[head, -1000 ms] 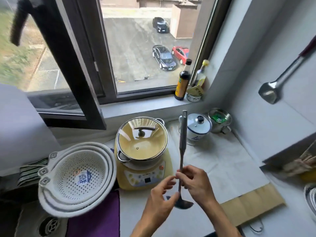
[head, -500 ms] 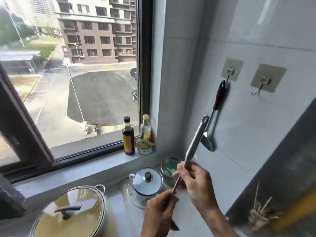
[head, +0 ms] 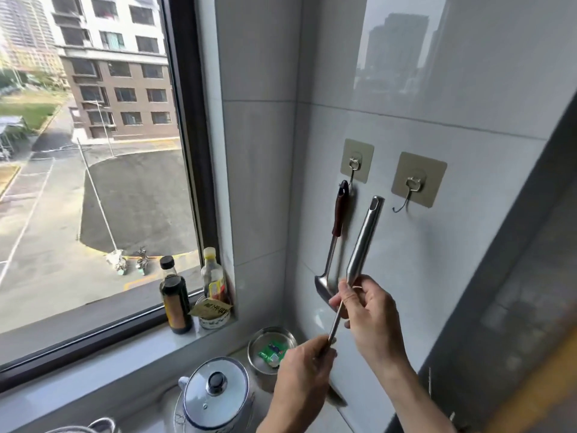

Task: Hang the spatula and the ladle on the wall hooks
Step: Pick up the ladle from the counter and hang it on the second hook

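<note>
Both hands hold a steel ladle (head: 363,239) upright against the tiled wall. My right hand (head: 371,314) grips the stem just under the thick handle. My left hand (head: 303,370) pinches the thin stem lower down and hides the bowl. The handle's slotted tip sits just below and left of the bare right hook (head: 412,189), not touching it. On the left hook (head: 354,165) hangs the spatula (head: 335,235), which has a dark red handle and its blade pointing down.
A window with a dark frame (head: 187,126) fills the left. On the sill stand a soy sauce bottle (head: 175,298), an oil bottle (head: 214,279) and a small cup (head: 214,317). Below are a steel bowl (head: 271,348) and a lidded enamel pot (head: 215,398).
The view has swung up from the counter to the wall. Both hands have raised the ladle, bringing its handle tip up close to the right hook.
</note>
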Action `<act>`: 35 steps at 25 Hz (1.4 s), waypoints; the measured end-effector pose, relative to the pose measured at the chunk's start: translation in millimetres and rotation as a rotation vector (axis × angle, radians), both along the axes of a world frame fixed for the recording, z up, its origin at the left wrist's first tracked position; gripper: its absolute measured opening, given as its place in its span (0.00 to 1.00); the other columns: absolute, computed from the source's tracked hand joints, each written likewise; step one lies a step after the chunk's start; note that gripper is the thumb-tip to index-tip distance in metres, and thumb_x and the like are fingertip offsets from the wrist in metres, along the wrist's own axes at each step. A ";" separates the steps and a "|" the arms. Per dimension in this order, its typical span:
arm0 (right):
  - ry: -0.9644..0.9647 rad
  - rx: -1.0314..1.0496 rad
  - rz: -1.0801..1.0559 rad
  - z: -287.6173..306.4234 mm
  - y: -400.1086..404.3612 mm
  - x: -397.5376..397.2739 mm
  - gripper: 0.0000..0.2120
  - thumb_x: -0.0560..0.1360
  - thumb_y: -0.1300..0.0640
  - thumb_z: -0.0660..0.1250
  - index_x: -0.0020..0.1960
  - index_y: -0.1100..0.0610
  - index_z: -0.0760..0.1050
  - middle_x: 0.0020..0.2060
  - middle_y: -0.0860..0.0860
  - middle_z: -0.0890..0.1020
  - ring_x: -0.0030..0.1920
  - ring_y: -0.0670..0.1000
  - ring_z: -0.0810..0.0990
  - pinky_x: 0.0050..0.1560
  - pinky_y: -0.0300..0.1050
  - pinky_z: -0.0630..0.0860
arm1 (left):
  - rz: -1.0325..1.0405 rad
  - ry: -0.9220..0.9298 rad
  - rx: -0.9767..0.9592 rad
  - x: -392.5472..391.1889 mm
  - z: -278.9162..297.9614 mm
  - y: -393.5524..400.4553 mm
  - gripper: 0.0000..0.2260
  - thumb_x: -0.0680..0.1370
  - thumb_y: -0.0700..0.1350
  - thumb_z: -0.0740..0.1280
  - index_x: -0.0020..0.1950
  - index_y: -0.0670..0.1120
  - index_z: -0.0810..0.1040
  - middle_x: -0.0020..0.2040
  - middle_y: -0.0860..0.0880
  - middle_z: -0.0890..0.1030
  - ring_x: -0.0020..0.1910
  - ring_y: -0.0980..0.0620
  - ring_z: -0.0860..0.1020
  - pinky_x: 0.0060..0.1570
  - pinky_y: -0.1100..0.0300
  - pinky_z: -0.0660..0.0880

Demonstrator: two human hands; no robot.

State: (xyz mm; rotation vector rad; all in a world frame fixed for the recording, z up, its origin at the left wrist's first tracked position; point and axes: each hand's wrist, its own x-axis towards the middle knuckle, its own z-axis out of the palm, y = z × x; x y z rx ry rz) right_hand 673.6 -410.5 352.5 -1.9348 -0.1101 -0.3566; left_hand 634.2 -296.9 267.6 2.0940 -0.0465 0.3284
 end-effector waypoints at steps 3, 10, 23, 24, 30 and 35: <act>0.004 -0.012 -0.044 3.8 -10.1 9.6 0.11 0.80 0.49 0.63 0.41 0.51 0.77 0.34 0.48 0.87 0.36 0.48 0.84 0.45 0.63 0.82 | -0.023 -0.011 0.005 12.2 0.7 -9.5 0.05 0.74 0.49 0.65 0.49 0.51 0.76 0.38 0.45 0.84 0.38 0.46 0.79 0.42 0.50 0.77; -0.046 -0.088 -0.092 8.9 -12.4 7.9 0.12 0.80 0.46 0.62 0.40 0.49 0.76 0.34 0.45 0.87 0.33 0.44 0.82 0.41 0.55 0.82 | -0.028 -0.044 -0.038 20.4 -2.7 -18.2 0.08 0.73 0.52 0.63 0.50 0.54 0.75 0.38 0.44 0.84 0.38 0.47 0.80 0.42 0.51 0.77; 0.004 -0.121 -0.144 -8.0 -17.4 7.6 0.11 0.80 0.47 0.62 0.41 0.49 0.75 0.39 0.37 0.85 0.36 0.42 0.82 0.43 0.57 0.82 | -0.075 -0.002 0.064 26.3 -16.4 -23.0 0.07 0.73 0.49 0.63 0.50 0.52 0.75 0.37 0.46 0.83 0.37 0.49 0.78 0.39 0.51 0.77; 0.003 -0.130 -0.147 -9.3 -18.6 9.2 0.11 0.80 0.46 0.62 0.41 0.49 0.75 0.39 0.36 0.85 0.35 0.43 0.82 0.43 0.56 0.82 | -0.077 0.003 0.072 28.2 -17.6 -24.9 0.07 0.74 0.48 0.63 0.51 0.52 0.75 0.39 0.47 0.84 0.39 0.49 0.79 0.41 0.52 0.77; 0.008 -0.194 -0.153 -19.7 -26.2 25.7 0.03 0.79 0.56 0.65 0.47 0.53 0.77 0.38 0.48 0.88 0.39 0.55 0.85 0.46 0.57 0.83 | -0.102 -0.016 0.146 44.8 -24.5 -33.0 0.03 0.74 0.44 0.61 0.45 0.47 0.73 0.41 0.49 0.82 0.45 0.50 0.76 0.45 0.48 0.76; 0.024 -0.250 -0.142 -29.5 -30.8 36.6 0.03 0.78 0.59 0.67 0.51 0.56 0.78 0.44 0.55 0.88 0.44 0.60 0.86 0.49 0.61 0.82 | -0.095 -0.032 0.137 63.0 -32.2 -43.6 0.06 0.75 0.40 0.60 0.45 0.47 0.75 0.44 0.48 0.81 0.48 0.50 0.76 0.48 0.49 0.76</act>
